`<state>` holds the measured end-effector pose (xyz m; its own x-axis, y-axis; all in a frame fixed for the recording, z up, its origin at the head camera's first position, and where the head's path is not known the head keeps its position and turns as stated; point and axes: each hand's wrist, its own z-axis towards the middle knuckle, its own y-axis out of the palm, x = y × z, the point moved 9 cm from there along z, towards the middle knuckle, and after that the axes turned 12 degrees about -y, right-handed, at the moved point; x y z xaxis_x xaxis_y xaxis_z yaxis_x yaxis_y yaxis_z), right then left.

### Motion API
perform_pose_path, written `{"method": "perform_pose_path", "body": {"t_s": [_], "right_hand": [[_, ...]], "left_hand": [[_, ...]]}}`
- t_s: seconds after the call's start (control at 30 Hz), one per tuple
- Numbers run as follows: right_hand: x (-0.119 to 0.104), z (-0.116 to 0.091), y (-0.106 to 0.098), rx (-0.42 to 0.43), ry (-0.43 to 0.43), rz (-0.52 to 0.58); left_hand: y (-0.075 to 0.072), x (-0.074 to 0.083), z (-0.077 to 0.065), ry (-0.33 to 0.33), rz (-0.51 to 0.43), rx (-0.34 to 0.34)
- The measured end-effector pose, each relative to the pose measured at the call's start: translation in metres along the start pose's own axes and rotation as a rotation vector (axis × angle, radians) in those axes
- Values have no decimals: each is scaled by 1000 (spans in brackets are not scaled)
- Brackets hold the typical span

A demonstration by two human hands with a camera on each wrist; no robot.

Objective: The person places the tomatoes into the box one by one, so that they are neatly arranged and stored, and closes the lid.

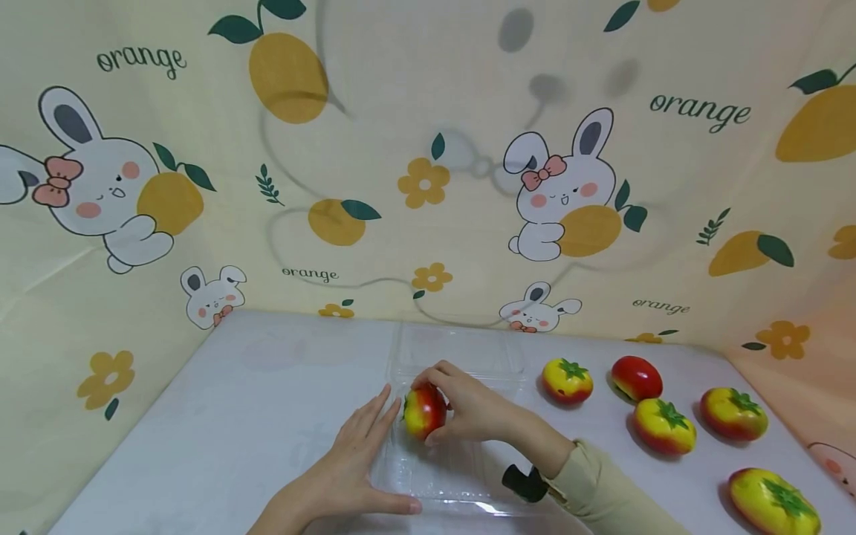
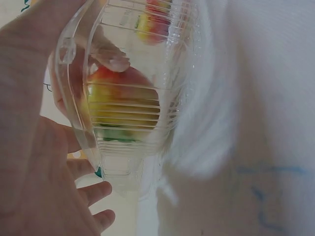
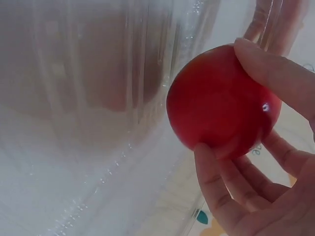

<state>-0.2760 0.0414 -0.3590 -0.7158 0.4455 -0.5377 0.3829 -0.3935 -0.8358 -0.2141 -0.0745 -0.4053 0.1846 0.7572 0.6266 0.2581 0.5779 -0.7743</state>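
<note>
Persimmon [image 1: 424,413], red-yellow, inside left part of clear clamshell [image 1: 444,484], midway between left and right edges of surface [image 1: 261,416]. Right grip [image 1: 476,410]: curled round it; left grip [image 1: 349,462]: spread wide, empty. Likely light, stiff, slippery-skinned; best taken by rounded sides.

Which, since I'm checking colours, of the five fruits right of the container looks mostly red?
The fruit second from left, red side up; the other four show green leafy tops and more yellow.
</note>
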Motion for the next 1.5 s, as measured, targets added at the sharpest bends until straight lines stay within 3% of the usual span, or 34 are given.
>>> {"method": "perform_pose_path", "body": {"t_s": [0.27,0.67,1.0,1.27,1.5], "right_hand": [[2,-2,2,-14,16,81],[0,-2,4,-22,24,80],[4,-2,4,-17,29,76],[5,-13,-10,2,40,76],[10,-37,-33,88,60,85]], "left_hand": [[3,-3,2,-62,-14,-33],[3,-1,1,-36,-19,-23],[4,-3,3,-71,-31,-45],[4,-2,6,-85,-30,-54],[6,-5,7,-115,-23,-60]]}}
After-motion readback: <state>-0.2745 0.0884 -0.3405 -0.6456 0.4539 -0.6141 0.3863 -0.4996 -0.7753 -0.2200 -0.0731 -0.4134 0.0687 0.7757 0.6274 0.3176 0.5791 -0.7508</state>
